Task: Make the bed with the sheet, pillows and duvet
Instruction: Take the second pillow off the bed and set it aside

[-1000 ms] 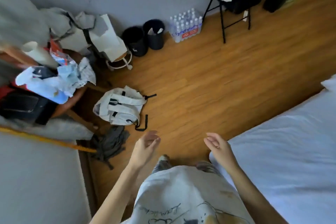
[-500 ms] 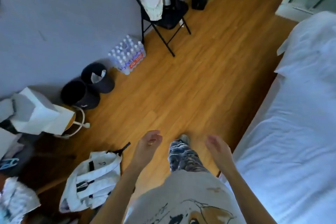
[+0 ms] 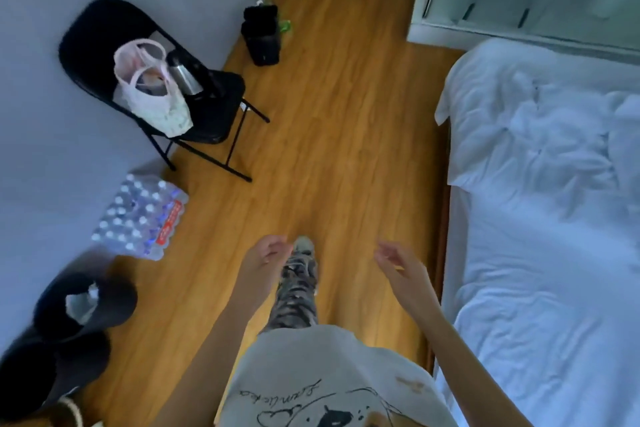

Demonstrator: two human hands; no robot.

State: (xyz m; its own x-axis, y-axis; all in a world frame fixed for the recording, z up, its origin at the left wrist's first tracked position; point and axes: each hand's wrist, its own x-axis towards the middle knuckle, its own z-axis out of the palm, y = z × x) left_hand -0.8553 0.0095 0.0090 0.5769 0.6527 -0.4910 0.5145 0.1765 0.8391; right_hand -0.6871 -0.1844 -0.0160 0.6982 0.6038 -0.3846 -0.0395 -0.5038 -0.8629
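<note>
open floor (image 3: 346, 156) ahead, bed (image 3: 540, 253) right; chair (image 3: 207, 107) left

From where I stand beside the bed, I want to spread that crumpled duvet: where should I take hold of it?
Probably grip the duvet at its near corner hanging over the mattress edge, coming from the floor side with the right hand. That corner lies free and flat, while the middle is bunched in folds.

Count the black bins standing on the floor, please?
3: two round bins side by side by the wall, lower left, one further off past the folding chair. Others may be hidden.
</note>
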